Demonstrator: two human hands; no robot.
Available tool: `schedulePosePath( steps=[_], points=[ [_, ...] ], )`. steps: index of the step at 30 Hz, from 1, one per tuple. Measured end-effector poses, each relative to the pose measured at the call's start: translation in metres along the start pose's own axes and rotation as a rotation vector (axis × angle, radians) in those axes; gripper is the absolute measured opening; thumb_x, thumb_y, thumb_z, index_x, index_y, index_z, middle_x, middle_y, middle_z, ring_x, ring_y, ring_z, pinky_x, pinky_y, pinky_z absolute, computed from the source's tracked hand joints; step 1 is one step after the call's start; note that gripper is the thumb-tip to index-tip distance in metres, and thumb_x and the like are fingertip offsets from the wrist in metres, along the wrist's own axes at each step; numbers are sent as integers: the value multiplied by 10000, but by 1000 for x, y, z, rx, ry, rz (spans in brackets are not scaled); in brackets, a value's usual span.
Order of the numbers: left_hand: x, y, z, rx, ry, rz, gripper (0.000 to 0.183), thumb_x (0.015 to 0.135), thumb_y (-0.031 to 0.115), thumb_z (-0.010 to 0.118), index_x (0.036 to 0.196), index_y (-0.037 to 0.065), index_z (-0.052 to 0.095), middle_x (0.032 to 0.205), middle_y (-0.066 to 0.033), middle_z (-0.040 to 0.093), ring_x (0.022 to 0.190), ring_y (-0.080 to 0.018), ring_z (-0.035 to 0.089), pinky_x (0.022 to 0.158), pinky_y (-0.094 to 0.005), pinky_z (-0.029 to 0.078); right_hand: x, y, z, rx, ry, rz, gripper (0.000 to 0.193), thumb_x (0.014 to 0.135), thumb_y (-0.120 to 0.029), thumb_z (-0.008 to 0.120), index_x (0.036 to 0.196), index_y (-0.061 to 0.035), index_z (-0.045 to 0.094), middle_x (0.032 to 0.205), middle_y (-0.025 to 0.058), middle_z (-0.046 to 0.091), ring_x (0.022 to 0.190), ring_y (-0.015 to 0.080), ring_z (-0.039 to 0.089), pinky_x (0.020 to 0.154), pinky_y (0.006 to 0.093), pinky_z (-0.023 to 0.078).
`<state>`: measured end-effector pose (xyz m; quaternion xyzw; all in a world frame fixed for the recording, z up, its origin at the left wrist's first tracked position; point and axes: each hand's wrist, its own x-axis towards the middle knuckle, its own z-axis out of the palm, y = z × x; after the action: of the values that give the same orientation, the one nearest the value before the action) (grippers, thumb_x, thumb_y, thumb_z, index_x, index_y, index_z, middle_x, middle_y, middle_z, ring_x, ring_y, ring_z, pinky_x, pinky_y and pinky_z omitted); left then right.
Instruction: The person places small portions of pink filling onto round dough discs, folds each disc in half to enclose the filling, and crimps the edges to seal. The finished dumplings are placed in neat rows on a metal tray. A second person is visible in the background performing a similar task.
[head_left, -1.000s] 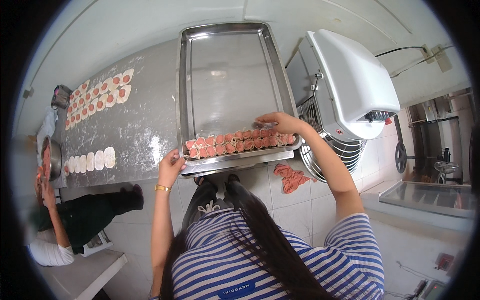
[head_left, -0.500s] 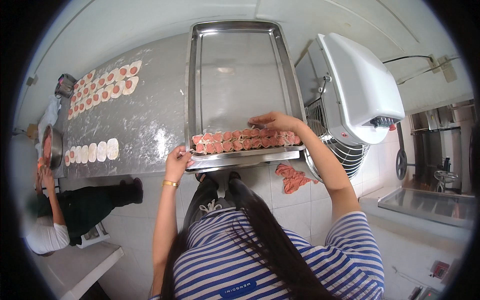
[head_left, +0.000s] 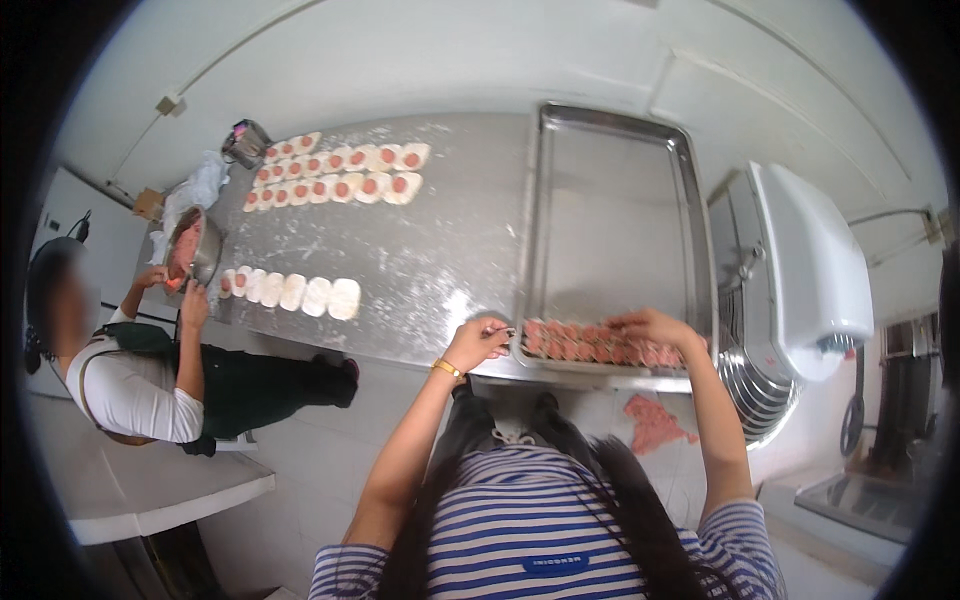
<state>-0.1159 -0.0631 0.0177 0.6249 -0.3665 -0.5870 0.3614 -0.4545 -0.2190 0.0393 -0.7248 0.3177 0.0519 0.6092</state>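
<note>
A large steel tray (head_left: 615, 210) lies on the right part of the table. Along its near edge sit two packed rows of small pink meat-filled dough pieces (head_left: 580, 345). My right hand (head_left: 652, 328) reaches over the back row, fingers stretched out and palm down, at or just above the pieces. At the tray's near left corner is my left hand (head_left: 478, 345), its fingers curled and thumb pressed to them. Something small shows at its fingertips by the rim, too small to make out.
Floured steel table (head_left: 450, 250) to the left bears wrappers topped with meat (head_left: 345, 175) and a row of mostly plain wrappers (head_left: 290, 290). A co-worker (head_left: 150, 380) stands at a meat bowl (head_left: 208, 250). A white mixer (head_left: 815, 265) stands right; a pink cloth (head_left: 655, 422) lies on the floor.
The view has swung left, bringing more of the co-worker into sight. My right hand has come nearer, from behind the rows to the back row. My left hand stays by the tray corner.
</note>
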Motion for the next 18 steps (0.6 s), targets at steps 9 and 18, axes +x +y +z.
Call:
schedulePosePath(
  steps=[9,18],
  points=[
    [112,69,-257,498,765,449,199,816,186,594,891,10,649,741,-174,643,699,-309,636,649,-360,488,-18,-75,39,333,911,-66,351,854,-74,563,1189,30,543,1123,105,610,1071,190,558,957,307,392],
    [225,95,-528,710,1192,161,234,791,256,585,886,69,689,853,-205,654,794,-353,638,703,-463,496,94,-174,124,-171,983,80,336,640,60,523,957,19,624,983,141,620,954,271,589,880,338,430]
  ],
)
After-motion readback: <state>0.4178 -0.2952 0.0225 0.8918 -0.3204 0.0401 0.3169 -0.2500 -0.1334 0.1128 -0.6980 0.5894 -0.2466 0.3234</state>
